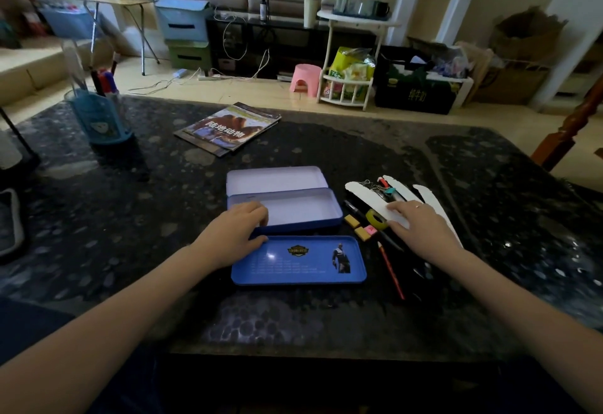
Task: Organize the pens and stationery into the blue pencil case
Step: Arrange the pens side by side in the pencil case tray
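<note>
Blue metal pencil case [284, 206] lies open at table centre, its separate blue tray [298, 265] nearer. Left hand [233, 234] grips the case's near-left edge, fingers curled. Right hand [421, 229] rests on white card [375, 200], fingers straight. Dark speckled stone table [130, 217]; cluttered room behind.

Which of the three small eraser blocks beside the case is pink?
The pink eraser block, middle of the diagonal trio; the yellow block behind and the yellow block in front flank it.
</note>
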